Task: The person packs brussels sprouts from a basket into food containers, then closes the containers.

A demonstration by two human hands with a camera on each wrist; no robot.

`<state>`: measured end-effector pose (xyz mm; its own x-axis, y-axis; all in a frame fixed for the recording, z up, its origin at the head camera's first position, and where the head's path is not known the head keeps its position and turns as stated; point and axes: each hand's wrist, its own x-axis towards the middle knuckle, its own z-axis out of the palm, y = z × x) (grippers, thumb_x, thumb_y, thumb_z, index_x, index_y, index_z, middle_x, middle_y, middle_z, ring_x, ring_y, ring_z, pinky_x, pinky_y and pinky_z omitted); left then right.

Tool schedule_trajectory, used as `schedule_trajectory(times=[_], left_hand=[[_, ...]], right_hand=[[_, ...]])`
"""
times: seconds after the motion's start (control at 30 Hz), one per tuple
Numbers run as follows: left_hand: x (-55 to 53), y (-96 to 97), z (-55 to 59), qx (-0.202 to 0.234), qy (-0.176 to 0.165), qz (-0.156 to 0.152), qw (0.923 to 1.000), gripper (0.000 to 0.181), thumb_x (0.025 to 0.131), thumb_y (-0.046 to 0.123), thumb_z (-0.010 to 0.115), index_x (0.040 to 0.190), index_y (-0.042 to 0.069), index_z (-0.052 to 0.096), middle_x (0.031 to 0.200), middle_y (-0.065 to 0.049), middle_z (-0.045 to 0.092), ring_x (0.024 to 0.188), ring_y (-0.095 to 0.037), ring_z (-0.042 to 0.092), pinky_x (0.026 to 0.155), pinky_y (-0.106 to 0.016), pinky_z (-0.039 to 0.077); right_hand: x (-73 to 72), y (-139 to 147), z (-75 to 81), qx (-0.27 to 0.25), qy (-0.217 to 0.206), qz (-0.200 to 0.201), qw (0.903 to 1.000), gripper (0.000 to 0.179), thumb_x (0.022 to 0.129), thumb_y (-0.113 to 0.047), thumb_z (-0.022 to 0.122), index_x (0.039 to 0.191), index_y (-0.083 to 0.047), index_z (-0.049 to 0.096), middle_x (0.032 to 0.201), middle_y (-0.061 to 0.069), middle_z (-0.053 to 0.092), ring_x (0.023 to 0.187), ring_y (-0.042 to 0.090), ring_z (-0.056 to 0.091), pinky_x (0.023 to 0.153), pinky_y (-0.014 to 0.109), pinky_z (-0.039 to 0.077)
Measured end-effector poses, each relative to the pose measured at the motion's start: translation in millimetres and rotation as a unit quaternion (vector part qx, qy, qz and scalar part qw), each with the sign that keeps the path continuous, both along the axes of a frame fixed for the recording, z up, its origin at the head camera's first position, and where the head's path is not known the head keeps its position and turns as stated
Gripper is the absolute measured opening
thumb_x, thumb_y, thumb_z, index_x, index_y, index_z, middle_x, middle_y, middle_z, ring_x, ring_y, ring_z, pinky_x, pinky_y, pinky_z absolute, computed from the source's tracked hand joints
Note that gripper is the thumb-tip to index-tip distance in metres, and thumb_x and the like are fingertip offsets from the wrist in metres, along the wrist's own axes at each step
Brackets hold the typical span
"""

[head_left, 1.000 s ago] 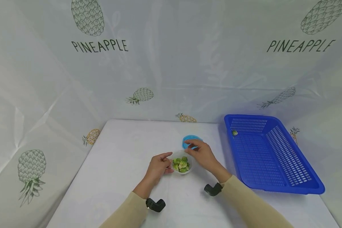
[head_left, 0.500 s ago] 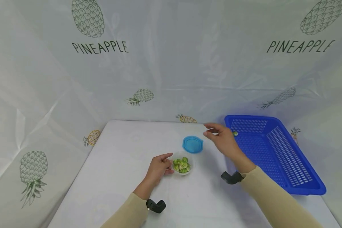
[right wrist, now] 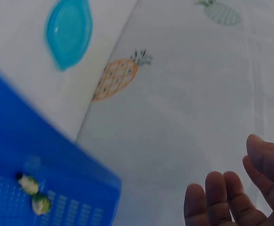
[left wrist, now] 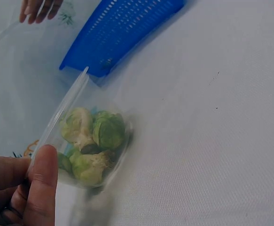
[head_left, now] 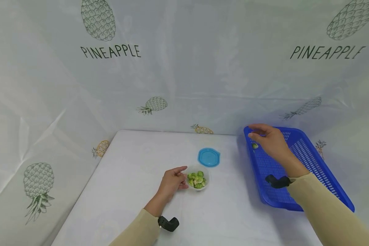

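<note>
My left hand (head_left: 173, 181) holds the left side of a small clear plastic bowl (left wrist: 64, 115), its thumb and fingers at the wall. Several Brussels sprouts (head_left: 196, 179) lie in the bowl, some with their pale cut ends showing in the left wrist view. My right hand (head_left: 272, 141) hovers over the left far part of the blue plastic basket (head_left: 323, 171), fingers loosely bent with nothing between them. Below it, two Brussels sprouts (right wrist: 35, 194) lie against the basket's corner in the right wrist view.
A blue plastic lid (head_left: 209, 157) lies on the white-covered table (head_left: 141, 157) just behind the bowl. The basket stands at the table's right. White sheeting (head_left: 200, 61) printed with pineapples rises at the back and sides.
My right hand has moved right from above the bowl and lid, past the lid, to over the basket. My left hand stays at the bowl.
</note>
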<state>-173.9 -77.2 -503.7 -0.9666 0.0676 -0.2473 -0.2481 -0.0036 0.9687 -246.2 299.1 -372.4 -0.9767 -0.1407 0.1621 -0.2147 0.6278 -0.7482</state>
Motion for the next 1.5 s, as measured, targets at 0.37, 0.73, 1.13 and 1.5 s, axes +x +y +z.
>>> schedule_trajectory(times=[0.37,0.73,1.13,1.5], left_hand=[[2.2,1.3,-2.8,-0.013,-0.005,0.005,0.9999,0.043,0.101,0.001,0.064,0.144,0.000,0.062,0.086,-0.003,0.056,0.073,-0.013,0.063,0.067,-0.029,0.067],[1.9,2.1,-3.3,-0.020,-0.005,0.012,0.9997,0.042,0.102,0.001,0.064,0.143,0.002,0.064,0.087,-0.004,0.056,0.072,-0.013,0.064,0.068,-0.030,0.067],[2.3,2.5,0.0,-0.020,-0.004,0.012,0.9997,0.042,0.101,0.001,0.064,0.144,0.002,0.064,0.087,-0.004,0.056,0.070,-0.013,0.064,0.068,-0.029,0.067],[0.6,2.5,-0.1,-0.016,-0.001,0.012,0.9998,0.042,0.101,0.001,0.064,0.143,0.002,0.064,0.087,-0.004,0.056,0.069,-0.013,0.064,0.068,-0.029,0.067]], right_hand=[[-22.8,43.1,-29.5,0.056,-0.019,-0.006,0.9982,0.053,0.109,-0.036,0.061,0.154,-0.009,0.053,0.151,0.028,0.054,0.138,0.052,0.048,0.099,0.070,0.049],[-41.3,59.6,-55.7,0.074,-0.066,0.026,0.9947,0.054,0.109,-0.029,0.060,0.157,-0.005,0.048,0.158,0.029,0.045,0.143,0.055,0.041,0.107,0.073,0.045],[-66.7,75.0,-90.2,0.090,-0.069,0.052,0.9921,0.047,0.107,-0.014,0.062,0.152,-0.003,0.054,0.158,0.031,0.044,0.144,0.057,0.039,0.109,0.076,0.041],[-79.8,78.6,-104.3,0.102,-0.078,0.063,0.9897,0.047,0.105,-0.011,0.064,0.149,0.002,0.055,0.156,0.036,0.043,0.143,0.060,0.036,0.112,0.078,0.035]])
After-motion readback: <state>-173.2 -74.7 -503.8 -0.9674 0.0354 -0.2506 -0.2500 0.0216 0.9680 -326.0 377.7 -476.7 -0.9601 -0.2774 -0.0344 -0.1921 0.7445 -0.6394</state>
